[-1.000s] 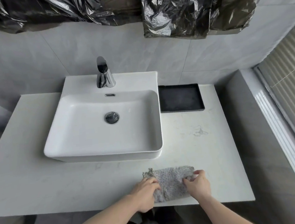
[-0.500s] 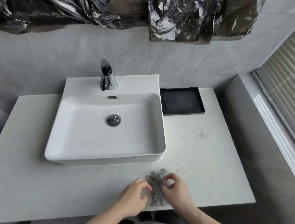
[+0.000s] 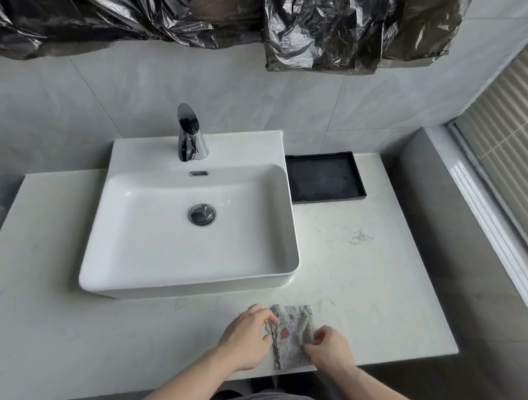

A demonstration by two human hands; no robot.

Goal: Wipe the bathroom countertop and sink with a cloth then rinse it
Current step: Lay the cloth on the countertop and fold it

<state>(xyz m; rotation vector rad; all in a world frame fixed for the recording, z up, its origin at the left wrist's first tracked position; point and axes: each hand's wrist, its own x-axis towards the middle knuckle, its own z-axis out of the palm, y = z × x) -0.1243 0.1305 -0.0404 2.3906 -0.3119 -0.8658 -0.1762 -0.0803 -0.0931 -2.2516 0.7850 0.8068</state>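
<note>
Cloth [image 3: 292, 337] — grey, speckled, folded to a narrow upright rectangle with a wavy edge on its left side and a small reddish spot near the middle. It lies flat on the countertop [image 3: 61, 338] close to the front edge, in front of the sink's right front corner and apart from it.

Left hand [image 3: 247, 338] — fingers curled, pinching the cloth's left edge near the top; forearm bare.

Right hand [image 3: 330, 347] — fingers curled, pinching the cloth's lower right edge; forearm bare.

Countertop — white stone with faint veining (a grey smudge [image 3: 360, 237] shows on the right half, between the tray and the cloth).

Sink [image 3: 153, 260] — white rectangular vessel basin standing on the countertop, left of centre; round chrome drain [image 3: 202, 214] in the floor of the bowl, a small overflow slot [image 3: 198, 173] on the back wall.

Faucet [image 3: 189, 133] — chrome, single lever, mounted on the sink's rear ledge, spout toward the bowl.

Tray [image 3: 328, 199] — black, shallow, rectangular, set just beside the sink's right rear corner on the countertop.

Black plastic sheeting [image 3: 352, 23] — crumpled, glossy, hanging across the top of the grey tiled wall [image 3: 58, 122].

Window blind [image 3: 515, 133] — ribbed, at far right.
</note>
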